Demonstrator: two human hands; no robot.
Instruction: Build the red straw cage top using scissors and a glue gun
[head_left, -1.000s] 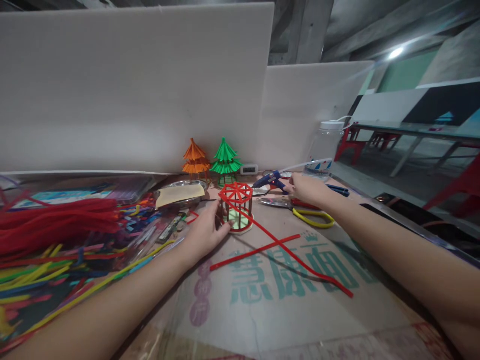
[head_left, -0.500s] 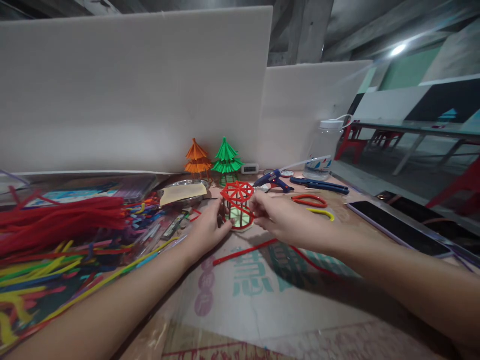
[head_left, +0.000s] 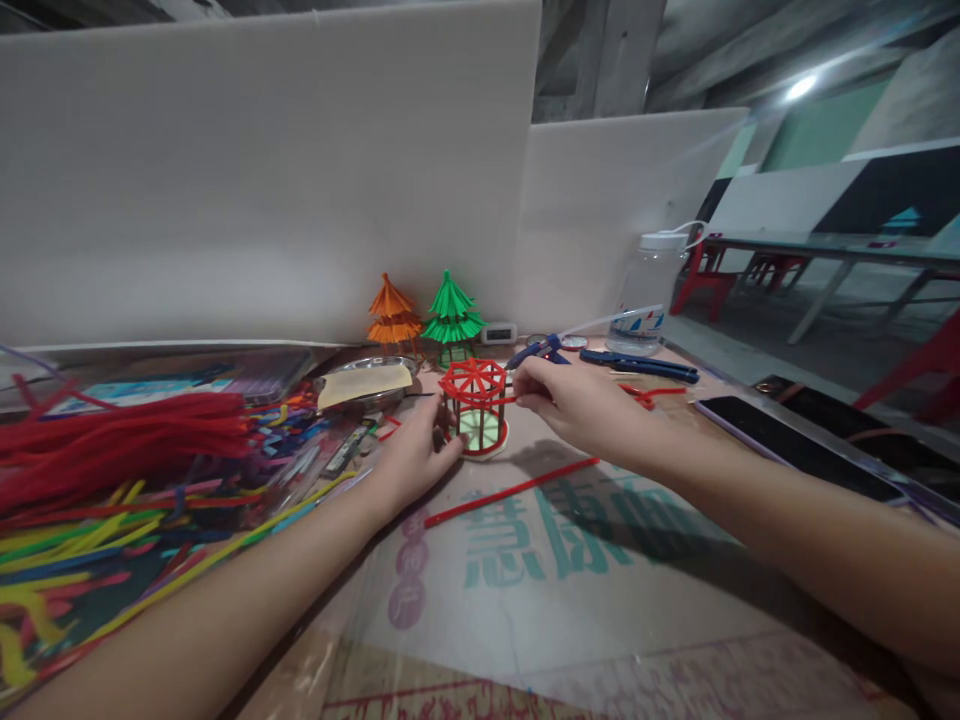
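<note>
The desk [head_left: 495, 620] lies under a clear sheet over printed lettering — on it are a red pipe cleaner [head_left: 510, 492], a black-screened phone [head_left: 795, 448], blue-handled pliers [head_left: 637, 366], a clear bottle [head_left: 646, 295] and, at left, bundled red pipe cleaners [head_left: 127, 435] — blurred.

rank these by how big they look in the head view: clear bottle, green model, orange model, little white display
1. clear bottle
2. green model and orange model: too alike to rank
3. little white display
</note>
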